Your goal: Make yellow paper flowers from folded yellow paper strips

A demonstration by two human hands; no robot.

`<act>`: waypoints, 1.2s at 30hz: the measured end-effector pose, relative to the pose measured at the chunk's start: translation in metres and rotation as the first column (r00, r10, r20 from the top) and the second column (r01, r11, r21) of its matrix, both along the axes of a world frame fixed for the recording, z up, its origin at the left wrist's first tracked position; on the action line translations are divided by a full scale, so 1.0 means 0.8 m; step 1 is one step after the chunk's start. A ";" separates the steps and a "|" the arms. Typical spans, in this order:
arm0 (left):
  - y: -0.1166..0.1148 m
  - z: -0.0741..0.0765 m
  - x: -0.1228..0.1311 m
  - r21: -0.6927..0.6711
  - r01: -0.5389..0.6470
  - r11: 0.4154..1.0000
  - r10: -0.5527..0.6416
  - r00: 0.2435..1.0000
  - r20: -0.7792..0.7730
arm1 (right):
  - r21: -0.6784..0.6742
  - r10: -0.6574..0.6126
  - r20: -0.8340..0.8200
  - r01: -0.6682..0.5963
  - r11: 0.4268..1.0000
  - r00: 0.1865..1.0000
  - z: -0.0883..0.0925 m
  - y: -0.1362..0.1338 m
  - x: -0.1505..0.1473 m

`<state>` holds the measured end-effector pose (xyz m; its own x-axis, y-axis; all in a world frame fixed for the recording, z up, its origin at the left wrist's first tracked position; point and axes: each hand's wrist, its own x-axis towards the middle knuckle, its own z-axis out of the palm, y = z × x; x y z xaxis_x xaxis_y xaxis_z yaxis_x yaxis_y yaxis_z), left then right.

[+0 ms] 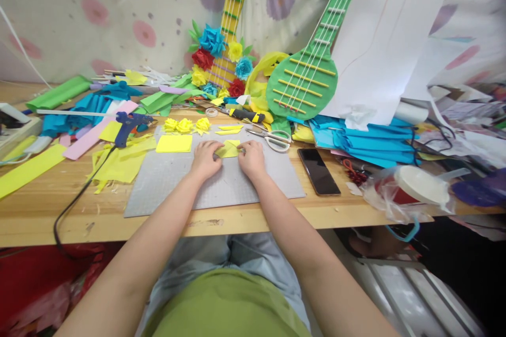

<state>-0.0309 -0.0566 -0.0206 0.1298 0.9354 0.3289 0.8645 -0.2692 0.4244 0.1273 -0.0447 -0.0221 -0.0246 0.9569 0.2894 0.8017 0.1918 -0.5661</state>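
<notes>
Between my two hands, low over the grey cutting mat (166, 184), is a small piece of yellow crepe paper (229, 149). My left hand (207, 159) pinches its left edge with closed fingers. At its right edge, my right hand (252, 158) has its fingertips closed on the same piece. A stack of yellow paper squares (174, 144) lies on the mat to the left, below several yellow paper flowers (185, 125). Narrow folded yellow strips (229, 130) rest just beyond my hands. White-handled scissors (276, 140) lie to the right of my right hand.
A blue glue gun (127, 125) with its cord stands left, among crepe paper scraps (118, 163). A black phone (318, 171) and a lidded cup in plastic (411, 189) lie right. Behind lean a green paper instrument (302, 84) and a yellow one (235, 0) with flowers.
</notes>
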 end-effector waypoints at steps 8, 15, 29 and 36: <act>-0.003 -0.001 0.003 -0.029 0.103 0.994 -0.103 0.994 -0.019 | 0.017 0.088 -0.150 -0.086 0.996 0.985 -0.003 0.000 -0.008; -0.002 -0.002 0.001 0.045 0.057 0.997 -0.056 0.998 -0.030 | 0.123 0.165 -0.370 -0.128 0.984 0.914 -0.006 0.004 -0.013; -0.006 0.006 -0.002 0.184 0.072 0.980 -0.044 0.987 -0.154 | -0.085 0.158 -0.269 -0.187 0.979 0.950 -0.001 -0.004 -0.007; -0.005 0.005 -0.002 0.357 0.024 0.934 0.008 0.996 -0.089 | -0.079 0.195 -0.592 -0.297 0.952 0.782 -0.005 0.001 -0.013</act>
